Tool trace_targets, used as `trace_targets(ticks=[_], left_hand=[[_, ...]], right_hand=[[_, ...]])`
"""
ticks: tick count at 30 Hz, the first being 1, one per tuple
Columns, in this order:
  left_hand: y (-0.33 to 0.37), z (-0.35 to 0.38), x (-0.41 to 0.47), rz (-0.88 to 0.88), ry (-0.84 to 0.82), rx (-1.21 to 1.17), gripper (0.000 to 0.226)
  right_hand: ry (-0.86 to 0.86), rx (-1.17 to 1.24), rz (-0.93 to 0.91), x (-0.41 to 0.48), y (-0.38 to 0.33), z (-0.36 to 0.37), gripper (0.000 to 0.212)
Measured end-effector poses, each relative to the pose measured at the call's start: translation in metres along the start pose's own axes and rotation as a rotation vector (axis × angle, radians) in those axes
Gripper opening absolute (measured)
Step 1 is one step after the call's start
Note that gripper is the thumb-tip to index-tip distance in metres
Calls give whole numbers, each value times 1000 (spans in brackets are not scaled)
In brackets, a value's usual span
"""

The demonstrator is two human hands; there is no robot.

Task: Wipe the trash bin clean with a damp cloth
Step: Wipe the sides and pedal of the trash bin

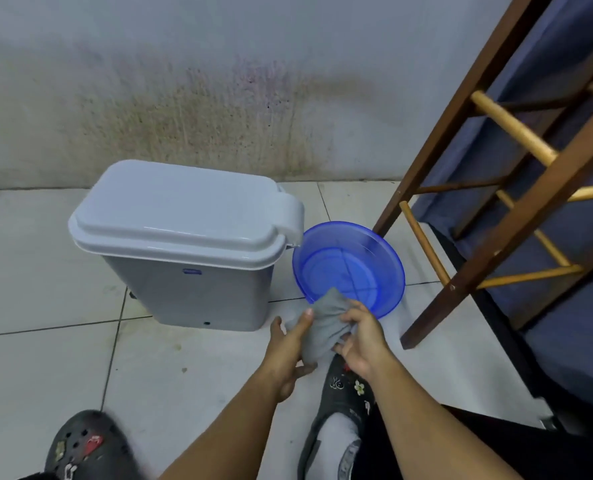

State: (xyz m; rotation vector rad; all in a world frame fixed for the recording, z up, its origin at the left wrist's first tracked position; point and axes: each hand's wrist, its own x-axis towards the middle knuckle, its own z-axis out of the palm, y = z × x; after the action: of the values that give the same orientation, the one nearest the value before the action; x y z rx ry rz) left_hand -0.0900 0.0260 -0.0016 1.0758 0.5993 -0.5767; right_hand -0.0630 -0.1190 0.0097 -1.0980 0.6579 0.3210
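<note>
Left grip (289,344) and right grip (360,337) both curled round grey cloth (324,323). Just beyond grips, blue basin (348,268); trash bin (184,244), lid closed, beyond left grip.

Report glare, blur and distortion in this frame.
Head view: soft, even light with faint shadows; glare streaks along the front edge of the lid; mild wide-angle stretch near the edges; left shoe blurred in the bottom corner; cloth fairly sharp.

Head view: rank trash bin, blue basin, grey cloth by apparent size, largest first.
1. trash bin
2. blue basin
3. grey cloth, clearly the smallest as seen, but it is bunched up, so its spread-out size is unsure.
</note>
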Motion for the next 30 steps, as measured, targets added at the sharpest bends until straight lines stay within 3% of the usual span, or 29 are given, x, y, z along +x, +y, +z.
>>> trace_targets(ticks=[1, 3, 6, 11, 14, 21, 25, 30], left_hand=[[1, 3, 9, -41, 21, -44, 86], [3, 6, 26, -41, 65, -16, 56], [9, 12, 52, 5, 89, 3, 17], [11, 10, 89, 38, 191, 38, 10], [6, 4, 105, -11, 212, 111, 10], [1, 2, 113, 6, 168, 106, 10], [5, 9, 112, 57, 161, 51, 11], [11, 9, 104, 30, 157, 82, 12]], right_hand=[[24, -7, 5, 8, 2, -3, 29], [70, -87, -46, 22, 0, -3, 29], [193, -501, -261, 51, -10, -3, 23], [195, -939, -359, 97, -7, -7, 14], [216, -1240, -385, 119, 14, -14, 25], [335, -1092, -440, 125, 27, -16, 44], [442, -990, -497, 116, 28, -19, 39], [442, -1033, -483, 111, 28, -17, 36]])
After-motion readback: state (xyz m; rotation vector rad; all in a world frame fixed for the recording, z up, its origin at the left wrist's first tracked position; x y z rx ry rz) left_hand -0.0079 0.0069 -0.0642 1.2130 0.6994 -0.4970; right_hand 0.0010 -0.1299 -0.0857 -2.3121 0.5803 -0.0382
